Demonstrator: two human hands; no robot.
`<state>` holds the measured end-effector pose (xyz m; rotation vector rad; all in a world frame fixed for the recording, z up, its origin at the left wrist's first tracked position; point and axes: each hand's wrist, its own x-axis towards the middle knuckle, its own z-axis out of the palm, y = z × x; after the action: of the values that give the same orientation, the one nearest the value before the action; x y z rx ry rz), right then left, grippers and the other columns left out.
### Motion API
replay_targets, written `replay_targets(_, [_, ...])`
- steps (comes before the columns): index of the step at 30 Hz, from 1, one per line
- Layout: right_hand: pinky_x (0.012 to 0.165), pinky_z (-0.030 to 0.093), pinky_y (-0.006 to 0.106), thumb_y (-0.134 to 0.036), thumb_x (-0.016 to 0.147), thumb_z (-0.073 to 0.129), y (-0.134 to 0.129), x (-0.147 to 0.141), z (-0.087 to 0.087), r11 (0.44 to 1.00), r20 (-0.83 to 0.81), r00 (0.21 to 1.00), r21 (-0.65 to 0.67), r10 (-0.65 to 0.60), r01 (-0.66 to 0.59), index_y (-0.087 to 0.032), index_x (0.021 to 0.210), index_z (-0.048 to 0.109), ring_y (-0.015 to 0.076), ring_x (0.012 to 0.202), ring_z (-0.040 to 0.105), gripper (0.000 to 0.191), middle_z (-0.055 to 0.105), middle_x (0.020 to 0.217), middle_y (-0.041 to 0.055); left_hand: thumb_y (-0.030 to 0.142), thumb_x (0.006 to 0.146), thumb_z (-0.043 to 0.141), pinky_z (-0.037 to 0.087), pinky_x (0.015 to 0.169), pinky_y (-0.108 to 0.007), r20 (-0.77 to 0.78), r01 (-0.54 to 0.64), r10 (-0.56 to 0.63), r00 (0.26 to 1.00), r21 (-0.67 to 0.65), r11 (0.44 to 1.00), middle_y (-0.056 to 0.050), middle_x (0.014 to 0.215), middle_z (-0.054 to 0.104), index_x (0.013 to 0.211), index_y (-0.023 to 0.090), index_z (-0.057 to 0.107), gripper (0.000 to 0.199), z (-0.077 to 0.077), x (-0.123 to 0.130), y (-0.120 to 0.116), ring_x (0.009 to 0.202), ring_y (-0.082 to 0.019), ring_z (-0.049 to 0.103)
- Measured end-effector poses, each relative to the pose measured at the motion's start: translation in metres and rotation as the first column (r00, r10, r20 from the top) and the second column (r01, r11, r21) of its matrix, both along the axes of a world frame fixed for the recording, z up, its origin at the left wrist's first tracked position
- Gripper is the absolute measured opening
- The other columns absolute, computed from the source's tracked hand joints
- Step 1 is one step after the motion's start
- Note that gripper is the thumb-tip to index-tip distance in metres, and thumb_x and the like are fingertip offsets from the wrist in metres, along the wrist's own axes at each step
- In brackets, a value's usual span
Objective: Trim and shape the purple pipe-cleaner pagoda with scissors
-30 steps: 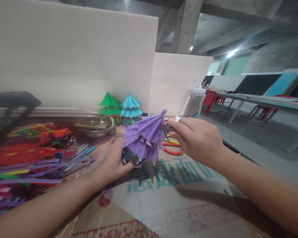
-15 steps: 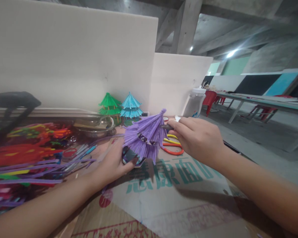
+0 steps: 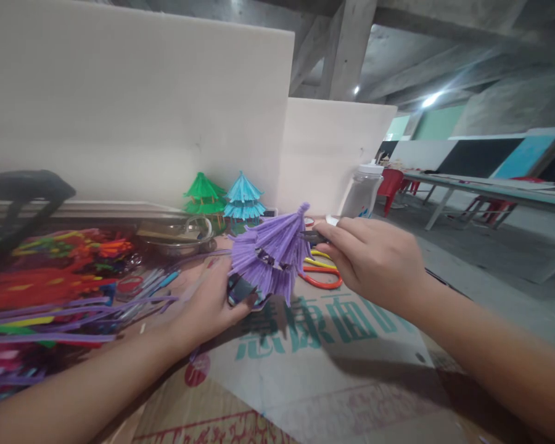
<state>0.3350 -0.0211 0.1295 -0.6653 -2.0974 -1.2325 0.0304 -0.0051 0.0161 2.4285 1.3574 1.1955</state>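
Observation:
A purple pipe-cleaner pavilion [image 3: 272, 256] with a two-tiered pointed roof is held tilted above the cardboard, its peak toward the upper right. My left hand [image 3: 210, 299] is closed around its lower left side, and the roof hides some of the fingers. From the right, my right hand [image 3: 374, 256] pinches dark metal tweezers [image 3: 313, 237], with most of their length hidden in the fingers. Their tip touches the right side of the upper roof just below the peak. A green pavilion [image 3: 204, 197] and a light blue one [image 3: 243, 198] stand behind, against the white board.
Loose coloured pipe cleaners [image 3: 50, 290] cover the left side. Behind them is a metal bowl [image 3: 176, 237]. Orange-handled scissors [image 3: 321, 280] lie under my right hand. A clear bottle [image 3: 361, 194] stands at the back right. Printed cardboard [image 3: 305, 382] covers the tabletop in front.
My right hand has turned slightly, and the tweezers show a darker, broader side against the roof. My left hand and the purple pavilion stay almost still.

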Motion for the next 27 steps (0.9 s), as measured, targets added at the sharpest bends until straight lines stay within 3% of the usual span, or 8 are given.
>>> replay_targets(7, [0.070, 0.047, 0.034, -0.029, 0.117, 0.054, -0.0017, -0.0005, -0.0011, 0.999, 0.009, 1.000, -0.030, -0.024, 0.024, -0.018, 0.103, 0.081, 0.0212, 0.079, 0.072, 0.032, 0.084, 0.091, 0.0103, 0.048, 0.090, 0.069, 0.051, 0.117, -0.063, -0.043, -0.021, 0.022, 0.999, 0.042, 0.999, -0.016, 0.119, 0.075, 0.120, 0.021, 0.065, 0.041, -0.0051, -0.0020, 0.0026, 0.118, -0.039, 0.070])
replay_targets(20, [0.071, 0.049, 0.035, -0.025, 0.115, 0.056, -0.0040, -0.0005, 0.0014, 0.998, 0.030, 0.999, -0.045, -0.032, 0.033, -0.016, 0.101, 0.082, 0.0219, 0.077, 0.073, 0.030, 0.084, 0.092, 0.0110, 0.052, 0.089, 0.070, 0.056, 0.109, -0.061, -0.041, -0.053, 0.054, 0.998, 0.030, 0.998, -0.014, 0.107, 0.074, 0.109, 0.022, 0.064, 0.037, -0.0052, -0.0024, 0.0027, 0.103, -0.037, 0.071])
replay_targets(27, [0.070, 0.046, 0.034, -0.021, 0.113, 0.059, -0.0020, 0.0014, 0.0000, 0.996, 0.033, 0.998, -0.059, -0.059, 0.061, -0.018, 0.102, 0.082, 0.0207, 0.077, 0.071, 0.025, 0.083, 0.089, 0.0090, 0.051, 0.089, 0.070, 0.055, 0.111, -0.059, -0.035, -0.039, 0.041, 0.999, 0.058, 0.998, -0.015, 0.116, 0.074, 0.118, 0.022, 0.065, 0.041, -0.0039, -0.0022, 0.0026, 0.114, -0.039, 0.070])
